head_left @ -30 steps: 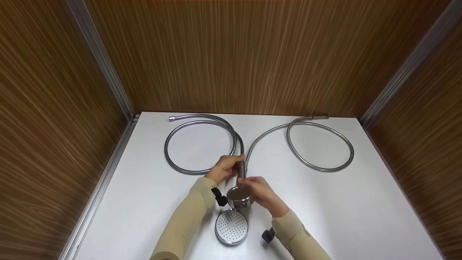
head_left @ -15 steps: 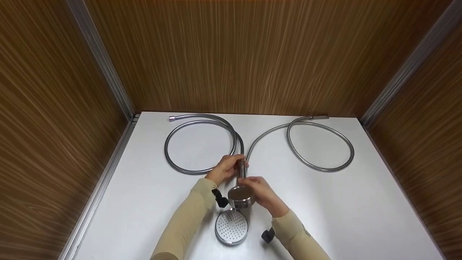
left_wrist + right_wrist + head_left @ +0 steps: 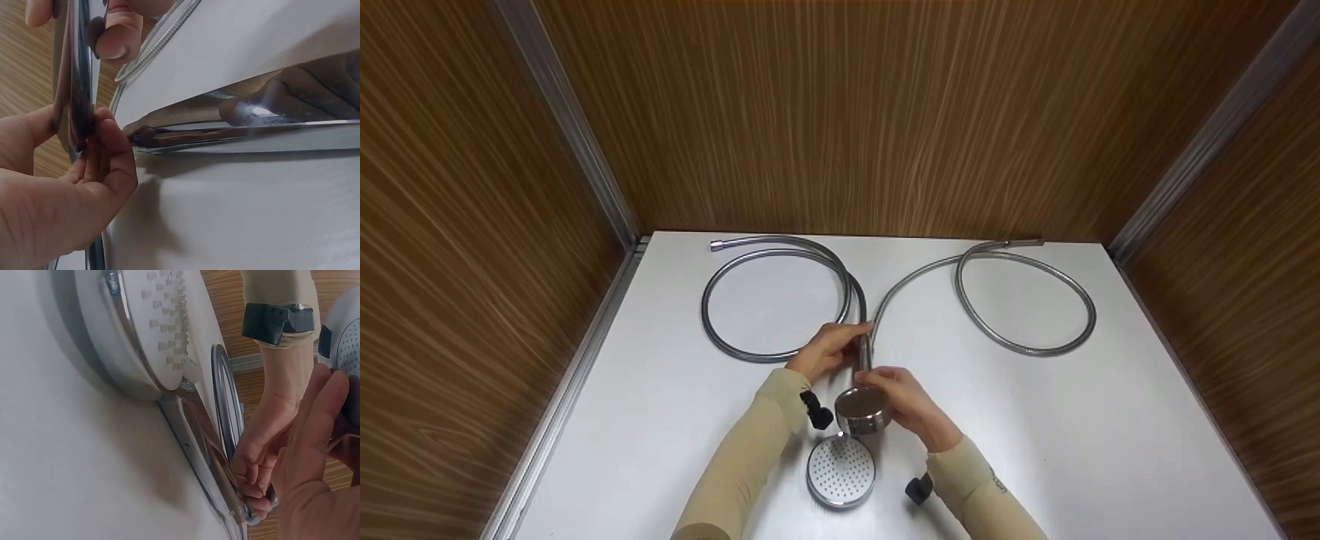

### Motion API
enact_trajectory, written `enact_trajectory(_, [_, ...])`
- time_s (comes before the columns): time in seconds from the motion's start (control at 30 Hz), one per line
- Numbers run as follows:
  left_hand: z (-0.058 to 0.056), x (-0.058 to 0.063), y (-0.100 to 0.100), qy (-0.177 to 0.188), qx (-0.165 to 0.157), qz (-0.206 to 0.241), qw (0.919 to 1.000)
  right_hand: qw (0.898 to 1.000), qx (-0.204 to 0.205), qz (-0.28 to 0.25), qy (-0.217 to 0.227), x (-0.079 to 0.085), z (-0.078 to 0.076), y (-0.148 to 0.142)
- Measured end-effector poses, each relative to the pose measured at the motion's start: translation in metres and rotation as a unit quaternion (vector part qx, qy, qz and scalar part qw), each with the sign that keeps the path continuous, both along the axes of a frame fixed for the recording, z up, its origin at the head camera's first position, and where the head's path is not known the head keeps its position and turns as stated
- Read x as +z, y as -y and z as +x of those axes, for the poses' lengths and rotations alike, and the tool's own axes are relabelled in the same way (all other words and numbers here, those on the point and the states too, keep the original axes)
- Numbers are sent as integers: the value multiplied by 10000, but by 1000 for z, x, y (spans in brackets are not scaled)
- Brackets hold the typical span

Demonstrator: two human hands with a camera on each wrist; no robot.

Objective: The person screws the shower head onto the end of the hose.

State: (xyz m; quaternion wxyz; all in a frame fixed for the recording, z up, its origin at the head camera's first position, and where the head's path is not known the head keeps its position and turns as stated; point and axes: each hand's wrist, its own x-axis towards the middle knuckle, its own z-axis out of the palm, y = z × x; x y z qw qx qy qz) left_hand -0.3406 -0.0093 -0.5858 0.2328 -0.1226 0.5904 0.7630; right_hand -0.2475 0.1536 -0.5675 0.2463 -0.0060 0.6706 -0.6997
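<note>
My right hand (image 3: 901, 401) holds a chrome shower head (image 3: 864, 424) by its handle, close under the head, which is raised over the table. At the handle's far end my left hand (image 3: 829, 351) pinches the joint with the thicker hose (image 3: 704, 307); its fingers (image 3: 115, 163) curl round the chrome there and hide the joint. A second shower head (image 3: 841, 472) lies on the table, white nozzle face up, right below the raised one. Its handle (image 3: 197, 450) points away and meets the thinner hose (image 3: 241, 530).
On the white table (image 3: 1080, 450), the thicker hose loops at the left, ending in a metal nut (image 3: 718, 246). Behind at the right loops the thinner hose (image 3: 1024, 350). Wood-grain panels (image 3: 840, 120) wall in the back and both sides.
The raised shower head has shifted slightly right and turned a little in my right hand. My left fingertips have moved round the joint; the second shower head and hose loops lie as before.
</note>
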Motion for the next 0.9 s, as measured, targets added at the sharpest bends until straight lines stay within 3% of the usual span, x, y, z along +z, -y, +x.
enact_trajectory(0.13, [0,0,1,193,201,-99,9996,10000,26,1,40,-1,0,0])
enact_trajectory(0.27, [0,0,0,101,316,155,9993,10000,82,-20,5,-2,0,2])
enact_trajectory(0.43, [0,-1,0,-35,208,514,9985,9996,214,-207,-28,-4,1,3])
enact_trajectory(0.7, [-2,-3,1,-401,-168,731,9964,9980,409,-473,2,-5,0,3])
enact_trajectory(0.9, [0,-4,-3,-364,-84,900,9952,9977,422,-507,134,-1,-1,-3])
